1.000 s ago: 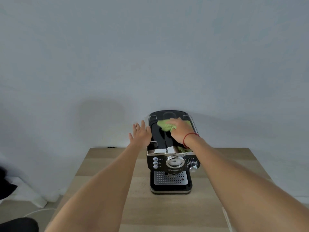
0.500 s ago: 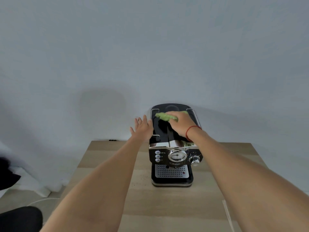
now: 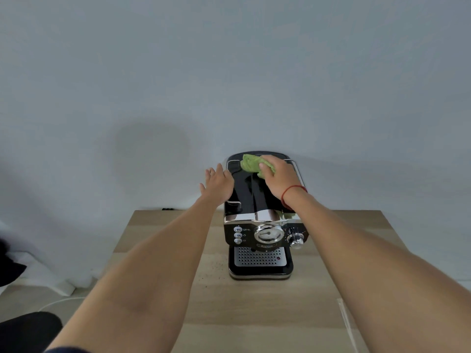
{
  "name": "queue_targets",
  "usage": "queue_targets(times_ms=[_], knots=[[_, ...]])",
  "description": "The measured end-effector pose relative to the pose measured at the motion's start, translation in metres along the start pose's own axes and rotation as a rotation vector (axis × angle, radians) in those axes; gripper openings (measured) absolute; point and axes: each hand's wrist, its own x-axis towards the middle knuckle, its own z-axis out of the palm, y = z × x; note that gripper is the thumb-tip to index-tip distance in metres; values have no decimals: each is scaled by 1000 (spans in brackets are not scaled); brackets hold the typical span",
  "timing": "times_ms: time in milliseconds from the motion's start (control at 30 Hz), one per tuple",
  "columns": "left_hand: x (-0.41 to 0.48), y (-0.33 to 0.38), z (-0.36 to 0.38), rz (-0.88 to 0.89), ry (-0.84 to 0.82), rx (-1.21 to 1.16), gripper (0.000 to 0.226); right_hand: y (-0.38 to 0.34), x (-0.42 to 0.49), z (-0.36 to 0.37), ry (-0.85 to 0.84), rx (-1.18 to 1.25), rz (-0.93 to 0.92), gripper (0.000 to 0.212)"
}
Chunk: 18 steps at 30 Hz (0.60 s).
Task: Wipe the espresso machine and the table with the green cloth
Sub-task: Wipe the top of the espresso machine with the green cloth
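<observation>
A black and chrome espresso machine stands at the back middle of the wooden table, its dial and buttons facing me. My right hand, with a red string at the wrist, presses the green cloth onto the far part of the machine's glossy black top. My left hand lies flat against the machine's upper left side, fingers spread and holding nothing. A part of the cloth is hidden under my right palm.
Dark crumbs speckle the table just left of the drip tray. A grey wall stands right behind the machine. Off the table's left edge lie a white cable and dark objects on the floor.
My right hand has slid the green cloth away from me along the machine's top, toward its back edge. My left hand has stayed on the machine's left side.
</observation>
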Motion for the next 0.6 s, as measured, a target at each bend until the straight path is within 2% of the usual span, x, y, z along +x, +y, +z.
queue_targets(times_ms=[100, 167, 300, 367, 433, 500, 600], knots=[[5, -2, 4, -25, 1, 24, 53, 14, 7, 5, -153, -189, 123, 41], [5, -3, 3, -26, 2, 57, 53, 14, 10, 13, -201, -244, 134, 43], [4, -3, 4, -34, -25, 13, 54, -1, 2, 19, -171, -171, -117, 29], [6, -4, 2, -27, -39, 18, 54, -9, -1, 18, -298, -251, -211, 30], [11, -1, 0, -9, -31, 7, 55, -15, -1, 12, -410, -198, -221, 30], [17, 4, 1, -7, -20, -45, 55, -16, 6, -3, -315, -11, -129, 28], [24, 8, 9, -7, -13, -93, 56, -1, 14, -25, 15, 136, 77, 31]])
